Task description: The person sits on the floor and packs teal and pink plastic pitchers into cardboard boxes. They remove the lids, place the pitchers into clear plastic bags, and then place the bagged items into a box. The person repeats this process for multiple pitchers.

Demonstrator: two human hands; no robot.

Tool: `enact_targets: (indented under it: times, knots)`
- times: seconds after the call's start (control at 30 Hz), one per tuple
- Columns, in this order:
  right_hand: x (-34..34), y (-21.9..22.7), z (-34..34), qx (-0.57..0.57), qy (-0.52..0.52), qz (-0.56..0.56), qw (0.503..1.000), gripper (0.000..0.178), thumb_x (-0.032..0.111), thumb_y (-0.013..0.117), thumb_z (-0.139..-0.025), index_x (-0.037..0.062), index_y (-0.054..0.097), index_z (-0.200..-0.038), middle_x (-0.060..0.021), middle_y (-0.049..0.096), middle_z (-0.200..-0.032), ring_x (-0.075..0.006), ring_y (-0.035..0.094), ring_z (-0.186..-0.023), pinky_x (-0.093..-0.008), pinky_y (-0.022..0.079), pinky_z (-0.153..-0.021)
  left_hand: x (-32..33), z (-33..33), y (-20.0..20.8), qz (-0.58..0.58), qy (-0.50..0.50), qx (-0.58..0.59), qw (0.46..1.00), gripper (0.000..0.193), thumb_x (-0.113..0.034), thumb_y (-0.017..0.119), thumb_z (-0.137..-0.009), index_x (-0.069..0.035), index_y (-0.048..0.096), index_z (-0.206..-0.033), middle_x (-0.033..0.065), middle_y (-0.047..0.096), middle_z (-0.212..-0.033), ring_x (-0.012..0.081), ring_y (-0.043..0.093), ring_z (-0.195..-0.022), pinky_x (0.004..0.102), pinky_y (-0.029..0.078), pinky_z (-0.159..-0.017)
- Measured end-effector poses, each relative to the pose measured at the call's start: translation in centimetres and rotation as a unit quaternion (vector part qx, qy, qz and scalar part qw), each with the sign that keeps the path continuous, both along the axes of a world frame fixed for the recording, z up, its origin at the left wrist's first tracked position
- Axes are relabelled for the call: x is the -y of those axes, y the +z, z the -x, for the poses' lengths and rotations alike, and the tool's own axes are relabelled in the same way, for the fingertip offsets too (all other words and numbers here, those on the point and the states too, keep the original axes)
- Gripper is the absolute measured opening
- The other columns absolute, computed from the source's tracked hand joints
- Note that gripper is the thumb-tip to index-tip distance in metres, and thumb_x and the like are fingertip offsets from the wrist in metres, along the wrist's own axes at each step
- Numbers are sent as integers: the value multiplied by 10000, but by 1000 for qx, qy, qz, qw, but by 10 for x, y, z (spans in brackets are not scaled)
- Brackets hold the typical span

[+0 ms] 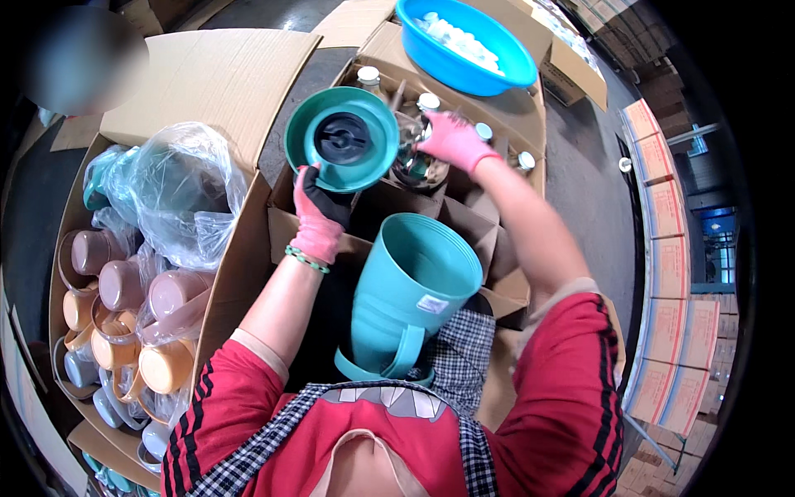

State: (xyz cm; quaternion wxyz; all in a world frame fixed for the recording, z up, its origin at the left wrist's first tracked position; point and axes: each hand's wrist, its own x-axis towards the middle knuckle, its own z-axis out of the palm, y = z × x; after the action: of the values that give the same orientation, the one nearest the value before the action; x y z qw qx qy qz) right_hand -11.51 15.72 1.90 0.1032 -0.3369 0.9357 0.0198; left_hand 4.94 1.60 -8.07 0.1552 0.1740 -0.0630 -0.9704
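My left hand (319, 215), in a pink and black glove, is closed on the rim of a round teal base part (377, 157) with a black disc at its centre. In a pink glove, my right hand (457, 141) grips a shiny glass flask (421, 170) with a white cap, by its upper part. That flask is at the divided carton (542, 137); whether it is lifted is hard to tell. Against my lap leans an open teal jug body (377, 315), its wide mouth facing up and its handle toward me.
To the left, a large carton (228, 265) holds pink, orange and blue jugs (170, 369) and clear plastic bags (186, 182). A blue basin (517, 70) with white pieces rests at the divided carton's far side. Stacked cartons (667, 215) line the right.
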Motion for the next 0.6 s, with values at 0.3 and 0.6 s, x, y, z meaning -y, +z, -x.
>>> enact_targets:
  times: [0.3,0.6]
  knots:
    - [-125,144,-68,-44,-127,451,882,386,314,725,-655,41,548,-862,-83,583,-726,-160,577,-637,-261,446,-566,4,-3,-9,26,-92,-215,972,452,-354,354,-902,-66,379,-1249,162,464,-1218,354,457,-1112,519,353,-949]
    - [-143,15,-163,344,-142,814,447,348,172,657,-765,39,481,-1034,-115,591,-884,-154,582,-650,-241,483,-543,-16,47,27,300,-17,-408,862,239,-276,457,-854,-84,519,-982,85,479,-1102,287,418,-1093,448,315,-961]
